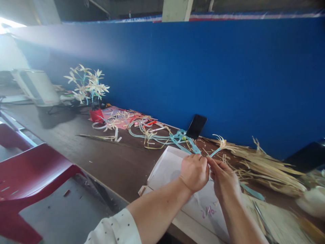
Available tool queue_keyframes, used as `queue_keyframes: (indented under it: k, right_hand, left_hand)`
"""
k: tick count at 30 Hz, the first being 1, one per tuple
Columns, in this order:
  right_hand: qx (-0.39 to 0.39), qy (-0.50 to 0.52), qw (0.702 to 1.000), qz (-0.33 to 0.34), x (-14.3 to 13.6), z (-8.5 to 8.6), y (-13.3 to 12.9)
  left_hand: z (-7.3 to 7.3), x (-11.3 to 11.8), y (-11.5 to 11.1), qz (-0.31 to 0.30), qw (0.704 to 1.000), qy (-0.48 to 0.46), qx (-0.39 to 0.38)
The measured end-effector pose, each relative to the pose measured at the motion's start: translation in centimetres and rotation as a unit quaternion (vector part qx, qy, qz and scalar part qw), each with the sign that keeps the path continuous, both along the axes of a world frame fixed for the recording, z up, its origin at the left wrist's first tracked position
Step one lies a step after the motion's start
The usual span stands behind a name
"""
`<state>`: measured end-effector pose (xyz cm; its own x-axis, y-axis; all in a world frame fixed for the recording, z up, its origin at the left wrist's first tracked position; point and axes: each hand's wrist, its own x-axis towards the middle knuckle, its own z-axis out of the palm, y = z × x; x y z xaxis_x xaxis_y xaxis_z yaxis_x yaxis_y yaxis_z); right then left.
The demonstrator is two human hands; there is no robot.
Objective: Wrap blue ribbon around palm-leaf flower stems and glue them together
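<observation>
- Flower (221, 142): cream, with narrow pointed petals; attached at the upper end of the stem.
- Stem (215, 152): slender, light blue; tilted, rising to the right from the fingertips of the right hand (223, 176); lower end hidden.
- Ribbon (193, 146): flat, light blue; looped loosely on the table (119, 157), one length reaching the left hand (195, 172).

Red chair (40, 166), blue partition (228, 74), black phone (197, 126) against it, pale appliance (38, 88)
</observation>
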<state>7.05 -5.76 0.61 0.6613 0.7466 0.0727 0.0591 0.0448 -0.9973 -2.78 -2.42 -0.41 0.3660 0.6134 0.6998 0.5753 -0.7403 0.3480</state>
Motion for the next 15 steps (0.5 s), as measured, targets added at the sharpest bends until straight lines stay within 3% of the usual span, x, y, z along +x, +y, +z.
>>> queue_keyframes:
  k: [3,8,12,15]
  right_hand:
    - [-0.015,-0.042,0.999,-0.017,0.5,0.1,-0.2]
    - [-0.05,-0.195,0.979,-0.036,2.2,-0.1,-0.6]
    - [-0.049,-0.25,0.966,-0.037,3.1,-0.2,-0.6]
    - [-0.068,-0.256,0.964,-0.038,3.0,0.1,-0.6]
  left_hand:
    - [0.0,0.0,0.1,-0.017,1.0,-0.014,-0.008]
    - [0.5,-0.3,0.0,-0.077,0.994,-0.033,-0.067]
    - [0.9,-0.4,0.2,-0.099,0.974,-0.063,-0.192]
    - [0.7,-0.3,0.9,-0.119,0.941,-0.091,-0.302]
